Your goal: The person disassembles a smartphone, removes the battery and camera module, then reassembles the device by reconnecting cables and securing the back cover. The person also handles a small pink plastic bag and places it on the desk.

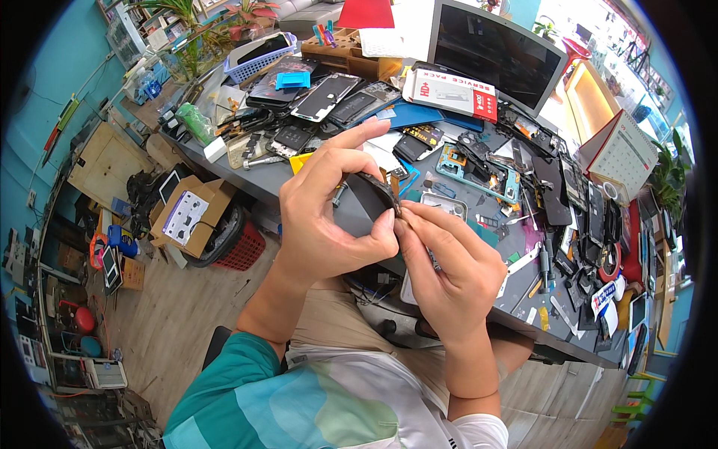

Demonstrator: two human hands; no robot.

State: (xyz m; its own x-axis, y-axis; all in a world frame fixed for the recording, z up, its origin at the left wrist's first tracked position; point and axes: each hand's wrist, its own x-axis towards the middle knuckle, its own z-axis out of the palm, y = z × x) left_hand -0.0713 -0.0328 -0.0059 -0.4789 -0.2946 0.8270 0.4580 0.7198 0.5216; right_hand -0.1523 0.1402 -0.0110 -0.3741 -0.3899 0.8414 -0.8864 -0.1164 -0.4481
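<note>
My left hand (321,213) is curled with thumb and index finger around a dark, thin phone part (377,193), held tilted above the desk. My right hand (449,269) has its thumb and index finger pinched at the part's right edge, close to my left thumb's tip. A small coppery piece shows at that edge, too small to make out. Below the hands lie a pale metal tray (441,202) and a teal phone frame (479,170).
The grey desk (213,165) carries piled phones and parts, a red-and-white box (449,93), tools and a blue basket (259,60). A laptop (493,56) and desk calendar (613,157) stand behind. At left, a cardboard box (198,213) sits over a red bin (243,247).
</note>
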